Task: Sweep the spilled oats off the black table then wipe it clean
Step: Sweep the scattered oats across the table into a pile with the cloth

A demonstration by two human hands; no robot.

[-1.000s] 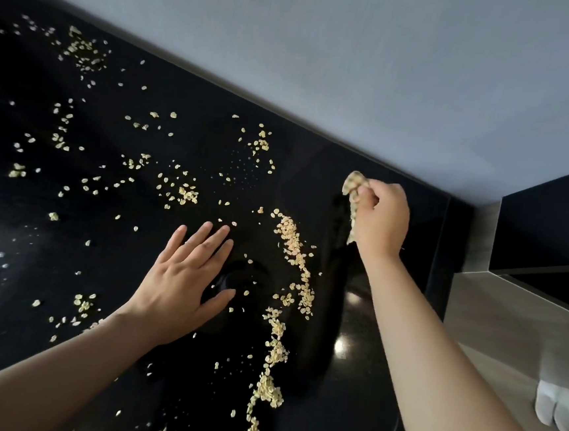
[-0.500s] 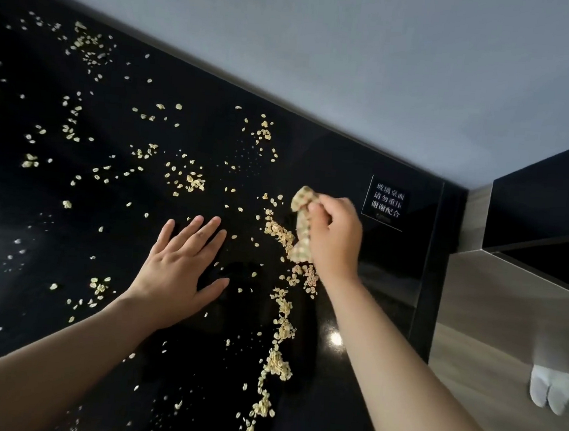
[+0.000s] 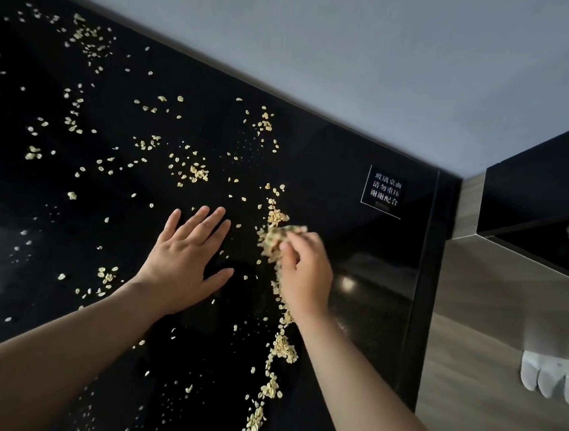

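**One Label With Chinese Text**

A small label [image 3: 385, 191] with a thin white border lay on the black table [image 3: 330, 181], right of the middle of the frame. It carried three lines of white Chinese characters: 玻璃桌面, then 请勿重压, then 谢谢配合. A tiny line under them was too small to read.

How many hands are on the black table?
2. The left hand lies flat on the table; the right hand, just to its right, pinches a small cloth against the oat line. None hidden.

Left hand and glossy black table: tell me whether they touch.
Touching. Head view: the left hand lies flat, palm down, on the glossy black table.
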